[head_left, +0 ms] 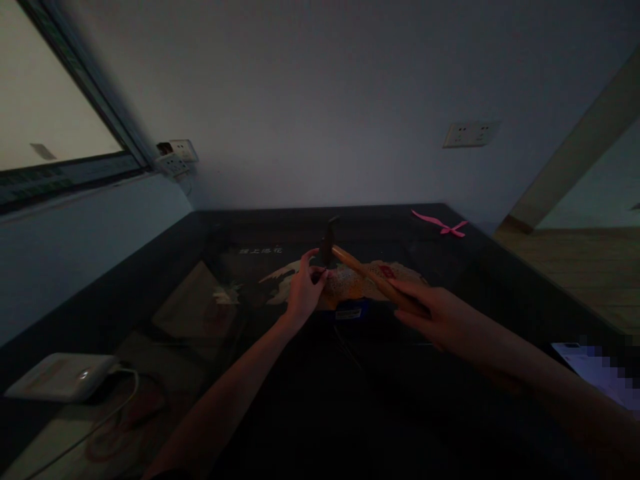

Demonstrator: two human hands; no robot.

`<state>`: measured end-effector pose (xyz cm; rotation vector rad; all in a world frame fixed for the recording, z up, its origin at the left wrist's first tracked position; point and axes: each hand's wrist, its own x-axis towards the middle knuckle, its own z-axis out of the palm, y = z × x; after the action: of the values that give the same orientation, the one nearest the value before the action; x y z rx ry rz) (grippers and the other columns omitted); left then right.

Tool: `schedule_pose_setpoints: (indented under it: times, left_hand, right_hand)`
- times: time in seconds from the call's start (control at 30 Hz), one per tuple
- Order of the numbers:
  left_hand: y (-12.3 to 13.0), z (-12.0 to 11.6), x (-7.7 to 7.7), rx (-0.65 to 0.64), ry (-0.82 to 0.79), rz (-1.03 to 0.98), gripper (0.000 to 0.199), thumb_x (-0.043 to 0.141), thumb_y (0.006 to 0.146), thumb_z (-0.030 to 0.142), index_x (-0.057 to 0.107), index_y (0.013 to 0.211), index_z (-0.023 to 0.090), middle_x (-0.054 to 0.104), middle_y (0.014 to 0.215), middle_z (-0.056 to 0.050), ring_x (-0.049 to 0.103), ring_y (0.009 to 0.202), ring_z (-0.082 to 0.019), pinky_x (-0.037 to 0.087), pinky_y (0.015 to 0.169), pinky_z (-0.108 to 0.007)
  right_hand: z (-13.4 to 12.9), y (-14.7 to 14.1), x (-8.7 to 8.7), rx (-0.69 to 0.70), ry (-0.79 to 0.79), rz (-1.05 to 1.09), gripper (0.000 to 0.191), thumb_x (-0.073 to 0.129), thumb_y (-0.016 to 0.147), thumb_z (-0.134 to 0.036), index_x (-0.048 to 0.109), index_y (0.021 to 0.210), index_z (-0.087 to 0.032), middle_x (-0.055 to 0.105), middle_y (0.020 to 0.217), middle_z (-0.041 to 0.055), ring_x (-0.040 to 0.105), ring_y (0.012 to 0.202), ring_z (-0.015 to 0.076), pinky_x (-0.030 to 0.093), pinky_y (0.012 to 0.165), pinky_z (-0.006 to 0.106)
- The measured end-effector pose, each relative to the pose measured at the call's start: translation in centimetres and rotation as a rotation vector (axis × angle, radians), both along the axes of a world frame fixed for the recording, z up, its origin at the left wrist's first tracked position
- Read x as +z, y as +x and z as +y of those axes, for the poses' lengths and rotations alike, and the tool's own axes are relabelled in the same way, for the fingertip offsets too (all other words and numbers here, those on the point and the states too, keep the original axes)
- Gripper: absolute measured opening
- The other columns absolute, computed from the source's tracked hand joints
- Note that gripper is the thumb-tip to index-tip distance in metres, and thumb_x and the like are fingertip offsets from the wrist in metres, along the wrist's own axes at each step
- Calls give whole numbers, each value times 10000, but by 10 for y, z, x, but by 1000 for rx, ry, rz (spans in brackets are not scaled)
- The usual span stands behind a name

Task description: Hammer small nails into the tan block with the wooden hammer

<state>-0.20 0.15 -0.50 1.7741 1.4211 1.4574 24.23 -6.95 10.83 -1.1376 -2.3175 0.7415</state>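
My right hand (430, 310) is wrapped round the wooden handle of a hammer (363, 268). The hammer's dark metal head stands over the fingers of my left hand (305, 287). Those fingers are curled, with thumb and forefinger together beside the hammer head; what they pinch, if anything, is too small and dark to name. Beneath them lies a speckled, orange and tan piece (350, 283) with a red mark at its right. A small blue item with a white label (350, 312) sits at its near edge.
The dark table (320, 217) meets a wall with sockets (469, 134). A pink ribbon (447, 229) lies at the back right. A white device (65, 377) with a cable is at the left, a pale flat object (597, 373) at the right edge.
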Motion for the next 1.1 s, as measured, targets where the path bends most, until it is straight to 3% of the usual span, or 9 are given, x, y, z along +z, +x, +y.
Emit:
schedule_pose_setpoints:
  times: [0.17,0.3,0.57,0.67,0.8,1.0,1.1]
  left_hand:
    - [1,-1,2,11,-5,12,504,588,833,164,387,1293,200,713,845,-28,683,797,-181,514,771,-330]
    - [1,-1,3,32,-27,20,508,607,819,167,404,1283,198,710,845,-33,680,777,-187,512,737,-324]
    - [1,-1,1,-18,-9,-17,513,574,843,147,373,1312,202,723,859,-37,690,819,-188,508,801,-347]
    - [2,-1,2,11,-34,4,534,593,822,127,385,1307,206,721,857,-35,689,803,-193,511,773,-343]
    - [2,-1,3,10,-26,-9,517,591,830,138,392,1302,206,723,858,-35,691,831,-193,509,796,-348]
    - [3,-3,7,12,-38,9,494,600,829,146,404,1281,193,723,850,-38,693,820,-192,511,800,-347]
    - [2,-3,8,38,-55,45,506,612,813,135,418,1276,203,717,853,-36,688,801,-197,512,768,-344]
  right_hand:
    - [0,-2,2,1,17,-27,420,545,792,-218,619,1205,-203,693,835,55,637,766,238,478,665,340]
    - [1,-4,4,32,-19,-132,377,489,839,-216,617,1189,-157,696,894,74,628,698,191,459,608,294]
    - [-4,-4,11,6,-20,-148,403,479,854,-216,572,1241,-156,687,954,72,563,569,138,419,530,263]
    - [-1,-6,7,31,-28,-182,403,462,858,-195,572,1239,-118,689,894,78,592,621,158,425,553,264]
    - [0,-3,7,32,-3,-157,357,477,853,-215,611,1178,-156,691,935,65,608,653,161,439,588,268]
    - [-1,-3,8,28,-12,-163,422,476,856,-209,563,1265,-150,701,971,78,640,742,191,468,673,301]
    - [0,-5,8,27,-30,-216,445,468,859,-215,550,1285,-116,703,983,101,643,717,184,465,632,283]
